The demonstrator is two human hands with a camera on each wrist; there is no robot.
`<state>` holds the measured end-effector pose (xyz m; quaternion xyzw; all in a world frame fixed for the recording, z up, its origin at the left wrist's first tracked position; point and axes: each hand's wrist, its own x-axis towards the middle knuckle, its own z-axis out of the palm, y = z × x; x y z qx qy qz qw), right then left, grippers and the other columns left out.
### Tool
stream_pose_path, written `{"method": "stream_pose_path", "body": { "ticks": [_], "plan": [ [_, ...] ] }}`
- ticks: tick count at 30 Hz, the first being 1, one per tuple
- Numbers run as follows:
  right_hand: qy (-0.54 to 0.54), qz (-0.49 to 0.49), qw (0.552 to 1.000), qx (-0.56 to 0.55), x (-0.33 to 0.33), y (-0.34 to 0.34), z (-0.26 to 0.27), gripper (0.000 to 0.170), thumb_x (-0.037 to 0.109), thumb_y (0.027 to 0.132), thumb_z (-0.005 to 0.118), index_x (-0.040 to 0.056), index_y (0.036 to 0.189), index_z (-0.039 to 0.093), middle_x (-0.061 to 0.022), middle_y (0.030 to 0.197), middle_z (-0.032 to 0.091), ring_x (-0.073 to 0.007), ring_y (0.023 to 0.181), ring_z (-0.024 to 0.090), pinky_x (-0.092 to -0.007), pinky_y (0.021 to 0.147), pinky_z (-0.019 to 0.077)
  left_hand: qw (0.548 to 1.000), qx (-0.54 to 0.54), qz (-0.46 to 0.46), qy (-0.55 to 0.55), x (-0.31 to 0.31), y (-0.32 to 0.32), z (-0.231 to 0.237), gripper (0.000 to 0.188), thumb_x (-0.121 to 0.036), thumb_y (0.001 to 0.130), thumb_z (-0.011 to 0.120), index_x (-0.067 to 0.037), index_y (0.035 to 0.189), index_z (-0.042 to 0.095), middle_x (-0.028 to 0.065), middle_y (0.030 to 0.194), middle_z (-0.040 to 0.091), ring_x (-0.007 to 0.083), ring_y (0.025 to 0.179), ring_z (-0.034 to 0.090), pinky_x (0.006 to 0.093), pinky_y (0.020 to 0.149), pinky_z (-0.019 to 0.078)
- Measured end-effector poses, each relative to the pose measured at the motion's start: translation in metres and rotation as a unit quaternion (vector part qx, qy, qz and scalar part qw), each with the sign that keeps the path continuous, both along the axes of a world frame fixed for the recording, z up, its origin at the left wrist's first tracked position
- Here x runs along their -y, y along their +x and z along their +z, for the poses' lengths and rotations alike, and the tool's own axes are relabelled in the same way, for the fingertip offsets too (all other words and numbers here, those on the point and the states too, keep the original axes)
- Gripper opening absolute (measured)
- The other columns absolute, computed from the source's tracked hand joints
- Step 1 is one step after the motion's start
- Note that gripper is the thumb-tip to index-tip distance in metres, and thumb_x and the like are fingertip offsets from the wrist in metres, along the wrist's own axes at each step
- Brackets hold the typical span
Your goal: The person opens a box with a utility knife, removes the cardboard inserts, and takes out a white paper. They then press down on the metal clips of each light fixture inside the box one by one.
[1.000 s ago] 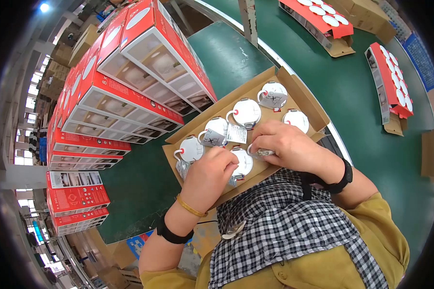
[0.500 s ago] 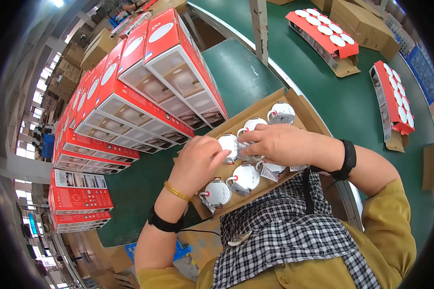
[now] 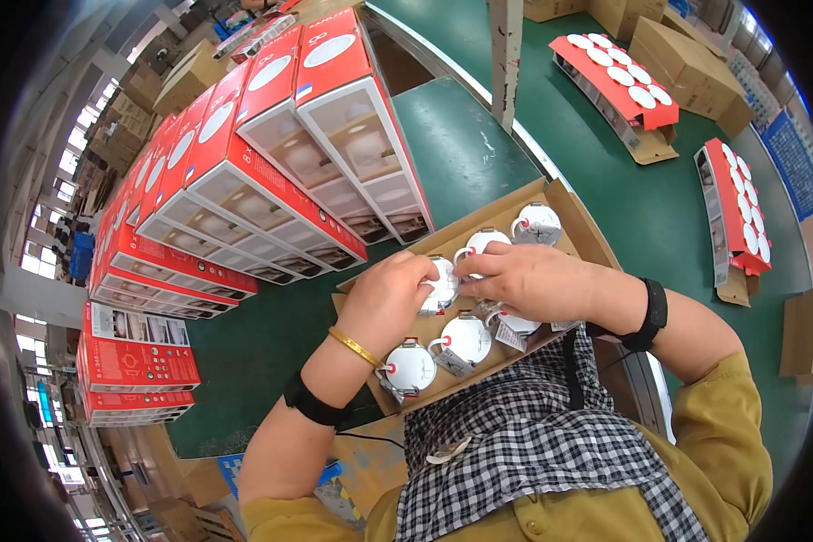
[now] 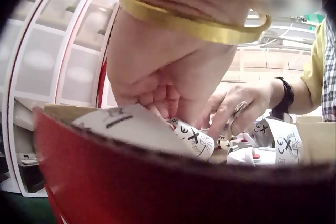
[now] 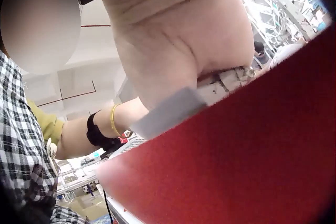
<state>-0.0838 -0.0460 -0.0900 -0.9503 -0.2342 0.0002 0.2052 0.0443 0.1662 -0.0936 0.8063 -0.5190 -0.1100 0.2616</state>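
A shallow cardboard box (image 3: 551, 199) holds several white round lamps with red-and-white cable ends and printed labels. My left hand (image 3: 384, 294) pinches the edge of one lamp (image 3: 443, 287) in the middle of the box; in the left wrist view that hand (image 4: 168, 71) has its fingers bent down beside a printed label (image 4: 191, 139). From the other side, my right hand (image 3: 533, 282) reaches to the same lamp. A crumpled silvery piece (image 4: 239, 111) is held in my right hand (image 4: 244, 100) in the left wrist view. Its fingertips are partly hidden.
Red and white printed boxes (image 3: 307, 135) stand stacked at the left. Beyond the metal post (image 3: 506, 63), two red trays (image 3: 619, 86) of white discs lie on the green surface (image 3: 632, 203). Brown cartons (image 3: 686, 68) stand at the back right.
Both hands have moved from the box's near-side lamps to a lamp in the middle. The cardboard box appears lower in the head view, and the left fingers have closed around that lamp's edge.
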Motion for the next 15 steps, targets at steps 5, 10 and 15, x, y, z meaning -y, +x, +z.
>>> {"method": "stream_pose_path", "body": {
  "ticks": [5,10,15],
  "plan": [
    [0.019,0.006,1.000,-0.023,0.002,-0.002,-0.005,0.038,0.004,0.080,0.068,0.0027,0.118,0.069,-0.0089,0.134,0.054,-0.0270,0.123,0.055,-0.0362,0.099,0.0515,0.999,0.001,-0.008,-0.050,0.005,-0.009,-0.016,0.016,-0.005,0.082,0.074,-0.004,0.097,0.070,0.0130,0.094,0.068,0.0319,0.087,0.066,0.0399,0.078,0.0533],
    [0.032,-0.003,0.999,-0.010,0.007,-0.004,-0.014,0.037,0.005,0.081,0.068,0.0021,0.118,0.068,-0.0107,0.135,0.053,-0.0282,0.125,0.054,-0.0370,0.104,0.0476,0.997,0.014,-0.023,-0.067,0.010,-0.012,-0.018,0.014,-0.006,0.081,0.074,-0.004,0.094,0.071,0.0128,0.092,0.069,0.0313,0.085,0.067,0.0390,0.076,0.0536],
    [0.041,-0.008,0.999,-0.011,0.007,-0.008,-0.016,0.036,0.006,0.083,0.068,0.0024,0.119,0.068,-0.0122,0.136,0.052,-0.0284,0.126,0.054,-0.0372,0.105,0.0469,0.998,0.033,-0.006,-0.061,0.010,-0.013,-0.020,0.011,-0.007,0.081,0.074,-0.004,0.092,0.071,0.0122,0.090,0.069,0.0300,0.083,0.067,0.0380,0.073,0.0536]
  ]
}}
